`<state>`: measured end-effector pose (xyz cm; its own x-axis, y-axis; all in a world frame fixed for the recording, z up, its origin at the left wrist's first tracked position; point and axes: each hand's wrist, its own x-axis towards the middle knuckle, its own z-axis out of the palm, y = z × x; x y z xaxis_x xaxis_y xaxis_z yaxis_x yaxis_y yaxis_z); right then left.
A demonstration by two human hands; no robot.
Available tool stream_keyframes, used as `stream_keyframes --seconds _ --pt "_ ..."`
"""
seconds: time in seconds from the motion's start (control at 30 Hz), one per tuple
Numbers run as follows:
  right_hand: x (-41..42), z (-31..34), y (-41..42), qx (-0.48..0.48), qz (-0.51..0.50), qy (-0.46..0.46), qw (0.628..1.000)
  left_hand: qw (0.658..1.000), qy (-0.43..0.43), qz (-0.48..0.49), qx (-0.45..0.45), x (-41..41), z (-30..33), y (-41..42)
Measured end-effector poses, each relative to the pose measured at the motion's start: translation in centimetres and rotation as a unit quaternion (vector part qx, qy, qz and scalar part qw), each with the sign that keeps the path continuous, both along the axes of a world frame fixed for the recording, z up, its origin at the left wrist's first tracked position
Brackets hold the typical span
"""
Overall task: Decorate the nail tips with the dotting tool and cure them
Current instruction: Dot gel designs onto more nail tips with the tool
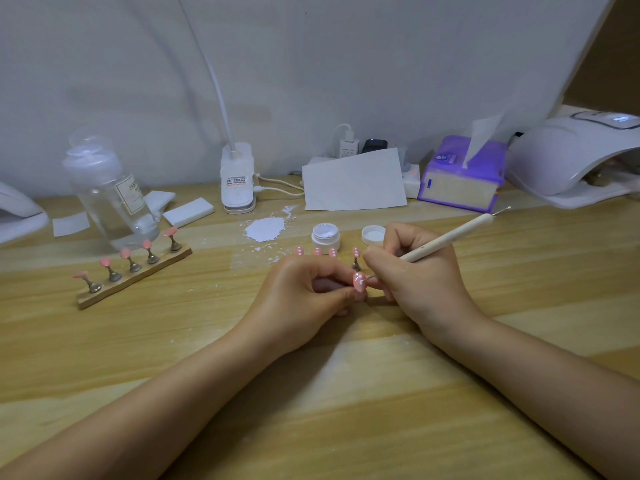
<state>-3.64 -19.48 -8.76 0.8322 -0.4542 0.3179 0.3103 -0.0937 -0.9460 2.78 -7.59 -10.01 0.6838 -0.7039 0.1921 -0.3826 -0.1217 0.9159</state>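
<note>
My left hand [304, 292] pinches a pink nail tip [359, 282] on its small stand, held just above the wooden table [311, 393]. White dots show on the tip. My right hand [415, 275] grips a white dotting tool [450, 237] like a pen, its metal point touching the tip. Behind my hands, several more dotted pink tips [317, 251] stand in a row. An open jar of white gel [325, 237] and its lid [373, 234] sit just beyond them. A white curing lamp [571, 157] stands at the far right.
A wooden holder [135, 275] with several plain pink tips lies to the left. A clear bottle [110, 192] stands behind it. A white smear [266, 229], foam blocks [188, 211], a desk lamp base [237, 181], paper [353, 181] and a purple tissue pack [460, 174] line the back.
</note>
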Motion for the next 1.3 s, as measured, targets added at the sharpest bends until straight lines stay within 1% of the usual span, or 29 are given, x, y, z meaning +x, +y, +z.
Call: stream_keyframes --seconds 0.6,1.3 --pt "-0.06 0.02 0.04 0.001 0.003 0.006 1.000 1.000 -0.013 0.007 0.005 -0.08 0.09 0.02" --pt "-0.12 0.08 0.10 0.007 0.003 0.003 1.000 1.000 -0.001 0.000 0.002 -0.03 0.05 0.01"
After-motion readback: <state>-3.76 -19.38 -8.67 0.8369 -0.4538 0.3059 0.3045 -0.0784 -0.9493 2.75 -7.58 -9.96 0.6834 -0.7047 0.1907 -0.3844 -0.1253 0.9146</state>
